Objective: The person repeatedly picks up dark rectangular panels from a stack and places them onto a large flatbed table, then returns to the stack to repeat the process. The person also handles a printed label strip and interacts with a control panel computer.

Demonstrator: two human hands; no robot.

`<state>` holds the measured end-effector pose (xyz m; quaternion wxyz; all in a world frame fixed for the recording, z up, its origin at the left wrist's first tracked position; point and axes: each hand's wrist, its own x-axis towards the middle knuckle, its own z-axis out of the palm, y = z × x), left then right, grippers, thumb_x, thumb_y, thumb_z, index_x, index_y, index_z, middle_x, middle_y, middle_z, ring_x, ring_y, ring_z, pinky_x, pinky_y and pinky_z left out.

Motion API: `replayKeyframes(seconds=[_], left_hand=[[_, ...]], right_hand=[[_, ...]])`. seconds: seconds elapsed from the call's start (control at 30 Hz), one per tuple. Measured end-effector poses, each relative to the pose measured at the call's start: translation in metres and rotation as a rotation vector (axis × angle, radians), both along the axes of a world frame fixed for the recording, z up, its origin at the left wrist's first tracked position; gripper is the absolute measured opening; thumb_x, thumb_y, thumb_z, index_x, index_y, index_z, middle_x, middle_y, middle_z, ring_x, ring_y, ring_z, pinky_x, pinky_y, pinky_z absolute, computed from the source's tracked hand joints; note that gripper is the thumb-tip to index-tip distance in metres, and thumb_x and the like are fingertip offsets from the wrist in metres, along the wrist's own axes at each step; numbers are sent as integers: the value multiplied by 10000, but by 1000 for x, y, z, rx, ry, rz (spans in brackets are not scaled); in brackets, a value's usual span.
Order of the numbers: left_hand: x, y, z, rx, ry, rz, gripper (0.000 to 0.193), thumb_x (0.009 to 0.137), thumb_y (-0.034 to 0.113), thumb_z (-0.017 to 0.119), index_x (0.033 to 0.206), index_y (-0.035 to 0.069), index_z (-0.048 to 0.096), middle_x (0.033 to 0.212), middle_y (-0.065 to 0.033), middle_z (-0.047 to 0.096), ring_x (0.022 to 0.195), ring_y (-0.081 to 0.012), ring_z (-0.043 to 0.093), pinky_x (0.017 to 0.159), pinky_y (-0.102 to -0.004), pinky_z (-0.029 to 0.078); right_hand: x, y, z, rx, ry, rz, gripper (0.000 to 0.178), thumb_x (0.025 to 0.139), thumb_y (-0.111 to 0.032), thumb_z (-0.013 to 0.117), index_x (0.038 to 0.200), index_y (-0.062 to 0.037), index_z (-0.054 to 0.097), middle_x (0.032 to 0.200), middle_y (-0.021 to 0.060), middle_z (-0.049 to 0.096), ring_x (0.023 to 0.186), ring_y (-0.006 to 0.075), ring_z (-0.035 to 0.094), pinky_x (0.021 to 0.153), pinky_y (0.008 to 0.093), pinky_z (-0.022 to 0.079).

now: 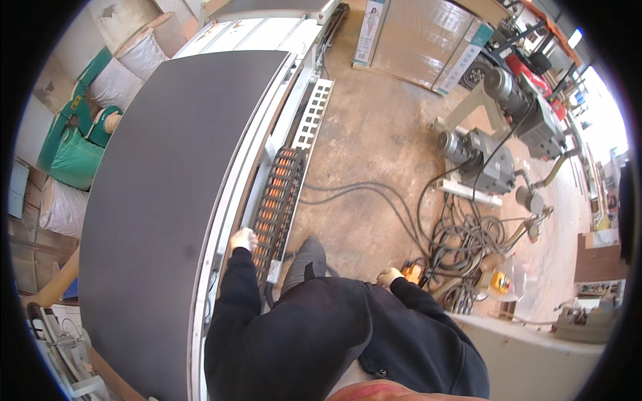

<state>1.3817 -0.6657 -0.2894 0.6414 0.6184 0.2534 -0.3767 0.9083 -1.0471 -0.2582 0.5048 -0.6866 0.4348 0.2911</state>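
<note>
So the cable chain (275, 200) runs along the side of the machine, just left of center in the frame, with orange lines showing between its links. My guess is it's in that side channel so the lines stay tidy and clear of the big dark bed (180, 187) filling the left. The left hand (245, 239) is right by the chain's lower stretch, fingers curled in, probably steadying against the machine's edge; can't tell if it's actually gripping anything. The right hand (389, 277), lower center, looks loosely curled too, just beside a yellow-orange thing (412, 273), and honestly I can't tell if they're touching. Dark hoses (461, 227) pile up on the floor at lower right, below the pump units (478, 157), likely just slack dumped out of the way.
</note>
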Motion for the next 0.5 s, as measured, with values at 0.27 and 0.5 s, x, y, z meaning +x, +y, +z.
replayKeyframes(seconds=[0.27, 0.5], left_hand=[[208, -174, -22, -108, -123, 316, 374, 1053, 443, 509, 1131, 105, 651, 876, -30, 680, 692, -174, 638, 575, -328, 519], [348, -323, 1, -323, 33, 516, 623, 1056, 619, 371, 1264, 77, 597, 1109, -33, 656, 922, -177, 637, 783, -347, 523]], right_hand=[[152, -183, 16, -61, 8, -326, 301, 918, -86, 537, 1140, 26, 705, 913, 132, 769, 756, 210, 734, 637, 339, 575], [241, -309, 31, -139, 17, -1, 225, 954, -132, 559, 1079, -11, 702, 805, 118, 716, 626, 223, 659, 550, 362, 524]])
